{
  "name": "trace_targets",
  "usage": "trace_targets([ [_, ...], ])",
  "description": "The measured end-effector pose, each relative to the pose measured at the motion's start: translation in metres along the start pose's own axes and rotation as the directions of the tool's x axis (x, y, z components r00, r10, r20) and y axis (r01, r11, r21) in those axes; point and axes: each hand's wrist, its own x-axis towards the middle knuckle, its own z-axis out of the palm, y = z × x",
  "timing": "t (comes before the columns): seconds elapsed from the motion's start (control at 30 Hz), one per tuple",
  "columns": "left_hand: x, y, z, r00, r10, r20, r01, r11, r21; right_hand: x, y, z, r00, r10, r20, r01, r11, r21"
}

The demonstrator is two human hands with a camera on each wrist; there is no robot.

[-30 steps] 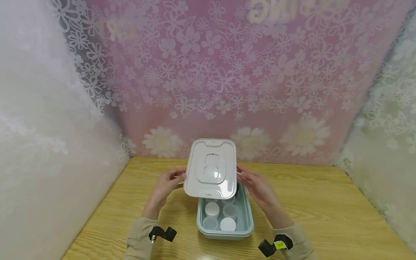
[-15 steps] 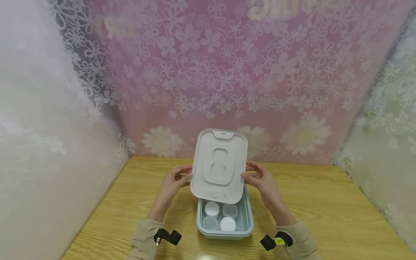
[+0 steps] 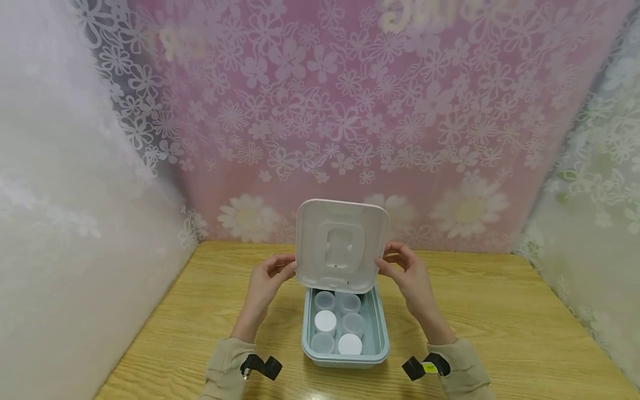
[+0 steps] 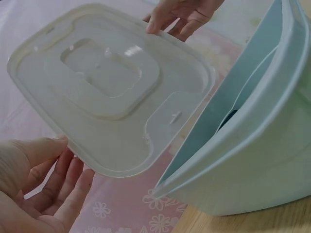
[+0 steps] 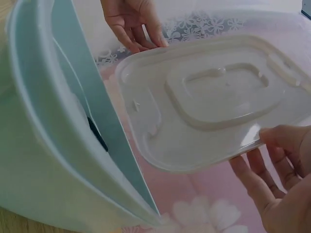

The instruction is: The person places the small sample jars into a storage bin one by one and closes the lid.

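Between my two hands a white plastic lid (image 3: 342, 244) is held up and tilted over the far end of a light blue box (image 3: 381, 333). My left hand (image 3: 262, 286) pinches the lid's left edge between thumb and fingers. On the opposite edge my right hand (image 3: 412, 283) pinches it the same way. Inside the box, several round containers stand in two columns, among them a white-capped one (image 3: 350, 344) and a translucent-capped one (image 3: 323, 343). The far end of the box is hidden behind the lid. Both wrist views show the lid (image 4: 112, 87) beside the box wall (image 5: 43, 121).
The box stands on a wood-grain table (image 3: 500, 322). A pink floral sheet (image 3: 350, 111) hangs behind it, with a pale sheet (image 3: 75, 194) at the left and another (image 3: 595, 222) at the right. Black cameras are strapped to both wrists.
The lid has moved slightly right and its tilt has changed, so more of the containers show. Both hands have moved a little right with it. The box has stayed in place.
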Motion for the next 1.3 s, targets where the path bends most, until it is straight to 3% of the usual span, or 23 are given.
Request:
trace_targets([
  [0.2,0.0,-0.001,0.0,0.998,-0.052,-0.029,0.052,0.999,0.003,0.0,0.002,0.0,0.996,-0.087,-0.009,0.087,0.996,-0.014],
  [0.47,-0.003,0.0,-0.002,0.979,-0.149,0.141,0.151,0.988,-0.007,0.0,0.011,-0.003,0.971,-0.234,0.041,0.231,0.971,0.06],
  [0.6,-0.004,0.003,-0.002,0.971,-0.169,0.168,0.177,0.984,-0.03,0.002,0.015,-0.005,0.957,-0.279,0.073,0.272,0.957,0.097],
  [0.83,-0.005,0.007,0.001,0.973,-0.186,0.14,0.188,0.982,-0.003,0.003,0.016,-0.006,0.959,-0.271,0.079,0.267,0.962,0.053],
  [1.13,-0.002,0.008,0.004,0.966,-0.22,0.137,0.238,0.963,-0.129,0.006,0.016,-0.006,0.947,-0.307,0.093,0.31,0.951,-0.013],
  [1.3,-0.002,0.008,0.005,0.968,-0.216,0.128,0.239,0.949,-0.207,0.006,0.016,-0.006,0.966,-0.249,0.066,0.252,0.966,-0.05],
])
